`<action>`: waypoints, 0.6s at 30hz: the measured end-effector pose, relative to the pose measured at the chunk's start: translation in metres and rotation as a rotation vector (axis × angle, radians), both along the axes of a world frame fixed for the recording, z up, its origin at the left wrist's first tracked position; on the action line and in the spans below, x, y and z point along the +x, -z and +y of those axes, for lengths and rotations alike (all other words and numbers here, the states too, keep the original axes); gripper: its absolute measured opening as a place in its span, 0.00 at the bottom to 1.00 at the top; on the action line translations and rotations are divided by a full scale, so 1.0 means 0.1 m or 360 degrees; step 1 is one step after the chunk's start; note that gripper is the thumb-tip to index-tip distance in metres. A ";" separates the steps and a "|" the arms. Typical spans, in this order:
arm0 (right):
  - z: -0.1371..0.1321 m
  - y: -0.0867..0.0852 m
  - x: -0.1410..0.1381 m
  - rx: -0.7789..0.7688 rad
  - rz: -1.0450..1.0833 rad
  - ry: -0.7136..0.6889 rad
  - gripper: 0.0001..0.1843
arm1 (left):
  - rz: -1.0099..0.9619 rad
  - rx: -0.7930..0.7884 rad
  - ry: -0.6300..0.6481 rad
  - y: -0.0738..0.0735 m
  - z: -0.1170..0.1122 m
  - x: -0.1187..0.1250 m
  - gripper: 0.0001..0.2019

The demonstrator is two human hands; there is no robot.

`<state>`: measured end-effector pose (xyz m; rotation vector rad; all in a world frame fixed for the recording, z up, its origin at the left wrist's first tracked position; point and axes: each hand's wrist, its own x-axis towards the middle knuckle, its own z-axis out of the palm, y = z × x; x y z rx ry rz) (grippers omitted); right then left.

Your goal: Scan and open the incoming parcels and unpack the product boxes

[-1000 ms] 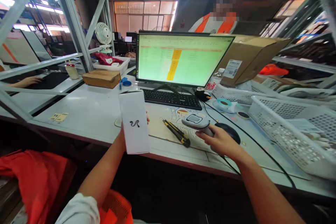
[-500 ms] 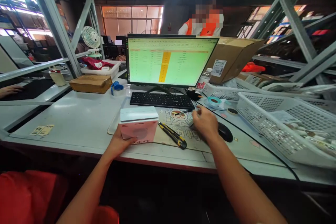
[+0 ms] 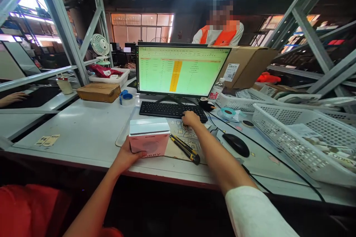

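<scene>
My left hand (image 3: 125, 156) grips the near left corner of a pink and white box (image 3: 149, 137), which rests on the desk mat at the table's front edge. My right hand (image 3: 190, 118) holds nothing and reaches forward, its fingers lying on the right end of the black keyboard (image 3: 167, 109). Behind the keyboard, the monitor (image 3: 180, 70) shows a green spreadsheet with a yellow column. A yellow and black utility knife (image 3: 185, 148) lies between the box and my right forearm. To the right of that arm sits a black mouse (image 3: 236, 144).
White plastic baskets (image 3: 294, 137) crowd the right side. A flat cardboard box (image 3: 98, 92) and a blue tape roll (image 3: 126, 97) sit at the back left. Behind a large carton (image 3: 247, 64) stands a person in an orange vest (image 3: 219, 35). Another person's hand (image 3: 12, 98) rests at far left.
My left hand laid the upright white box flat on the mat. My right hand put down the scanner it held and moved left onto the keyboard.
</scene>
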<state>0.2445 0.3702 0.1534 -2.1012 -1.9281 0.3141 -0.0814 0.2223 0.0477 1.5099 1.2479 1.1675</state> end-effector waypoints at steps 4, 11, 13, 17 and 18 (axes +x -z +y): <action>-0.41 -0.24 -0.27 0.0060 0.0326 -0.0544 0.29 | 0.0000 0.0003 -0.0025 -0.03 -0.02 0.02 0.36; -1.47 -0.29 -0.59 0.0313 0.0592 -0.1251 0.50 | 0.0114 0.0021 -0.0068 -0.04 -0.04 0.01 0.35; -1.62 -0.30 -0.49 0.0334 0.0600 -0.1064 0.51 | 0.0162 0.0053 -0.0089 -0.01 -0.02 -0.04 0.40; -1.89 -0.43 0.20 0.0459 0.0808 -0.0544 0.45 | 0.0132 0.0115 0.0060 0.08 0.03 -0.14 0.38; -2.00 -0.47 0.46 0.0547 0.0861 -0.0381 0.42 | 0.0140 0.0099 0.0081 0.10 0.04 -0.16 0.36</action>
